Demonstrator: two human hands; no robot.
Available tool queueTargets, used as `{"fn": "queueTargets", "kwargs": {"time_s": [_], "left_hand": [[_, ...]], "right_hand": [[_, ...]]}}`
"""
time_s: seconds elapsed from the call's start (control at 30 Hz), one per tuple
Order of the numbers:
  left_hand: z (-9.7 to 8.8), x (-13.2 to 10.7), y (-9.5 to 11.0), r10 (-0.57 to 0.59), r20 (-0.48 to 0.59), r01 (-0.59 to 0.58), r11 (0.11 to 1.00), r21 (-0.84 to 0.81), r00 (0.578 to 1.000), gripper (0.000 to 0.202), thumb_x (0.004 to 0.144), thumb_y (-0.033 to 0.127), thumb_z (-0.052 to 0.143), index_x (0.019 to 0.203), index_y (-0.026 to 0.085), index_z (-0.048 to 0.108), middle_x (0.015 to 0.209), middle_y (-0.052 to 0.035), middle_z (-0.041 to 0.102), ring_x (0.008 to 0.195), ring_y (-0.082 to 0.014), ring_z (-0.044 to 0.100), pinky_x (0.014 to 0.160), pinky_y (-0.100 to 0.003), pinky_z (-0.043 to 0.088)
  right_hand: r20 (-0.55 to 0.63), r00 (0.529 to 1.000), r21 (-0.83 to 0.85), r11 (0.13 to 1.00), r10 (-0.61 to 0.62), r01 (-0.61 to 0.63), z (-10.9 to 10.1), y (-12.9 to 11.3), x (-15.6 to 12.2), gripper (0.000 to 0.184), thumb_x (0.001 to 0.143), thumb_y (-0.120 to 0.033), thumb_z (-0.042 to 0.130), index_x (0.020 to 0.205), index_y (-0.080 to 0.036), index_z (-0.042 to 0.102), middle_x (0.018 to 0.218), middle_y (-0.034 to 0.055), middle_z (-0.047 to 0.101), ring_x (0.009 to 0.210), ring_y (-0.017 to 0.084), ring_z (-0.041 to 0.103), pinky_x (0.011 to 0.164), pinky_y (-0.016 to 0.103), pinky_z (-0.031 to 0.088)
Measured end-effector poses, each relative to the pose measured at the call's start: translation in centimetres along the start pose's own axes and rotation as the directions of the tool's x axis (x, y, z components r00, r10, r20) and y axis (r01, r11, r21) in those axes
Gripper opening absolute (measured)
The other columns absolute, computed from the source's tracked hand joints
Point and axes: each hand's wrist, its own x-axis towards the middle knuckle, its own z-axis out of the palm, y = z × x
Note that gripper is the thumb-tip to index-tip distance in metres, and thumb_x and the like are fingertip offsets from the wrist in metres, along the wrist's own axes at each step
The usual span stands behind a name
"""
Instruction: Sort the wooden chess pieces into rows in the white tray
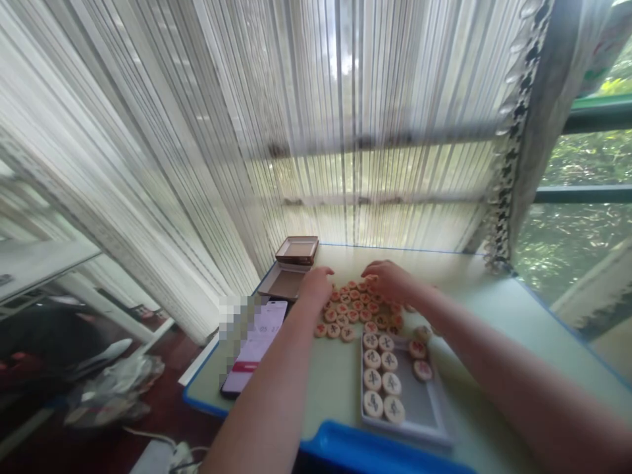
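Observation:
Several round wooden game discs with red and black characters (356,308) lie in a loose heap on a pale green table (494,309). My left hand (316,285) rests palm down at the heap's left edge, fingers curled over the discs. My right hand (388,278) lies over the heap's far right side, fingers bent onto the discs; what it grips, if anything, is hidden. A shallow grey tray (429,401) nearer to me holds two rows of discs (381,382) and a few loose ones.
A phone with a lit screen (257,345) lies at the table's left edge. Two brown box halves (291,266) sit at the far left corner. A blue bin edge (375,451) is at the front. Striped curtains hang behind; clutter lies on the floor at left.

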Motion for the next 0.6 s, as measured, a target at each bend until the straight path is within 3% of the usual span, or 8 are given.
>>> {"fn": "queueTargets", "kwargs": {"time_s": [0.2, 0.4, 0.6], "left_hand": [[-0.4, -0.3, -0.2, -0.031, 0.066, 0.026, 0.997, 0.071, 0.997, 0.036, 0.067, 0.006, 0.053, 0.096, 0.018, 0.069, 0.101, -0.0111, 0.068, 0.096, -0.022, 0.061, 0.085, -0.029, 0.045], [-0.3, -0.8, 0.4, 0.039, 0.079, -0.047, 0.994, 0.099, 0.996, 0.028, 0.072, 0.017, 0.054, 0.094, 0.02, 0.071, 0.097, -0.0089, 0.069, 0.094, -0.0205, 0.061, 0.086, -0.027, 0.045], [-0.6, -1.4, 1.0, 0.118, 0.162, -0.13, 0.989, 0.065, 0.98, 0.023, 0.069, 0.022, 0.06, 0.088, 0.021, 0.072, 0.09, -0.008, 0.07, 0.086, -0.0211, 0.062, 0.08, -0.027, 0.047]], "right_hand": [[0.077, 0.983, 0.018, 0.986, -0.167, 0.166, 0.2, -2.0, 0.2, 0.031, 0.076, -0.018, 0.052, 0.103, -0.023, 0.068, 0.112, 0.0041, 0.064, 0.103, 0.023, 0.055, 0.093, 0.036, 0.038], [0.097, 0.985, 0.066, 0.988, -0.145, 0.139, -0.5, -2.1, 0.0, 0.03, 0.077, -0.017, 0.05, 0.099, -0.022, 0.069, 0.103, 0.0045, 0.068, 0.097, 0.02, 0.058, 0.091, 0.032, 0.039], [0.159, 0.972, 0.103, 0.982, -0.173, 0.158, -1.2, -2.1, -0.2, 0.018, 0.069, -0.018, 0.059, 0.08, -0.023, 0.073, 0.09, 0.0029, 0.068, 0.085, 0.018, 0.06, 0.088, 0.03, 0.04]]}}
